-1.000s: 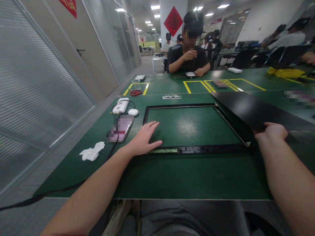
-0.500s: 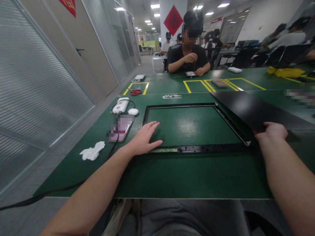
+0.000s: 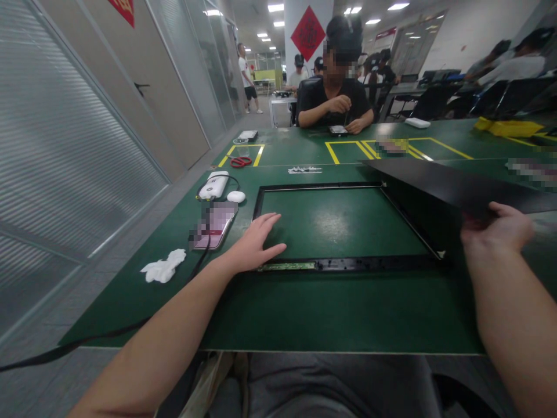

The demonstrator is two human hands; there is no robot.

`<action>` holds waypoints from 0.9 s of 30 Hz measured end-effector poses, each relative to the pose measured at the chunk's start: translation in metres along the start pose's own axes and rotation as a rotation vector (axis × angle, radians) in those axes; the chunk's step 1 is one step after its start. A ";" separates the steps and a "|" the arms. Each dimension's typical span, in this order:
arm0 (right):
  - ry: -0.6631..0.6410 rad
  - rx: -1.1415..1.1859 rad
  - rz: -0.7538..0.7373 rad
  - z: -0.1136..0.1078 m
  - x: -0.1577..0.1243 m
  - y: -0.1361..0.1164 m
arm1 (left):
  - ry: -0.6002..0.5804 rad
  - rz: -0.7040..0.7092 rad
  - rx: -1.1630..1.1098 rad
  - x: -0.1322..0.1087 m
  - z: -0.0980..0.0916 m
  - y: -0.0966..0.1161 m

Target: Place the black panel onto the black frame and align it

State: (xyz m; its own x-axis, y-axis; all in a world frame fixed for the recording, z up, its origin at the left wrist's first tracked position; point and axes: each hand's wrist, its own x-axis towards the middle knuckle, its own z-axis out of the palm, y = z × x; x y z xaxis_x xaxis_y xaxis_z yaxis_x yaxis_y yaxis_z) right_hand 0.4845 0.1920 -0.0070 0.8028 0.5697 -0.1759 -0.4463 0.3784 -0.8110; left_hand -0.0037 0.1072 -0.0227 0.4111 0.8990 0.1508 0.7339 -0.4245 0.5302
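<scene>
A black rectangular frame, like a monitor bezel, lies flat on the green table. A narrow green circuit strip runs along the left part of its near side. My left hand rests at the frame's near-left corner, fingers stretched out and holding nothing. At the right, my right hand grips the near edge of a flat black panel, thumb on top and fingers underneath. The panel is tilted, its near edge raised off the table beside the frame's right side.
Left of the frame lie a phone, a white power bank, a white oval case and crumpled tissue. Farther off are red-handled scissors and small white strips. A co-worker sits opposite.
My right hand has moved right and up, lifting the black panel's near edge higher. My left hand has stayed at the frame's corner. A person has appeared in the far walkway.
</scene>
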 end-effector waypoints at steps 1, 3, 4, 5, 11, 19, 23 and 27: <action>0.032 0.015 0.020 0.003 -0.009 -0.002 | 0.016 -0.006 -0.025 0.000 0.000 0.000; 0.007 0.024 0.046 0.009 -0.023 -0.006 | 0.065 -0.025 -0.079 0.001 0.000 -0.002; -0.015 0.028 0.065 0.011 -0.029 -0.007 | 0.094 -0.041 -0.109 0.002 0.000 -0.004; -0.043 0.042 0.075 0.012 -0.033 -0.008 | 0.125 -0.061 -0.148 0.003 0.000 -0.006; -0.170 -0.013 0.112 0.010 -0.042 -0.009 | 0.355 -0.248 -0.707 0.011 0.000 -0.013; -0.444 -0.250 0.169 0.004 -0.050 -0.003 | 0.509 -0.471 -1.258 0.017 -0.008 0.005; -0.523 -0.381 0.258 0.007 -0.056 -0.003 | 0.472 -0.495 -1.250 0.013 -0.014 0.008; -0.577 -0.512 0.408 0.009 -0.058 -0.001 | 0.486 -0.441 -1.259 0.009 -0.022 0.005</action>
State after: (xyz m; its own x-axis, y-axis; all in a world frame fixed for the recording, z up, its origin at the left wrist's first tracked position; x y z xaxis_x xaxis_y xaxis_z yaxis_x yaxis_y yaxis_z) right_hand 0.4348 0.1652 0.0095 0.2314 0.9224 -0.3091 -0.3114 -0.2308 -0.9218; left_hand -0.0086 0.1157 0.0000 -0.1348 0.9868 -0.0893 -0.3192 0.0421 0.9468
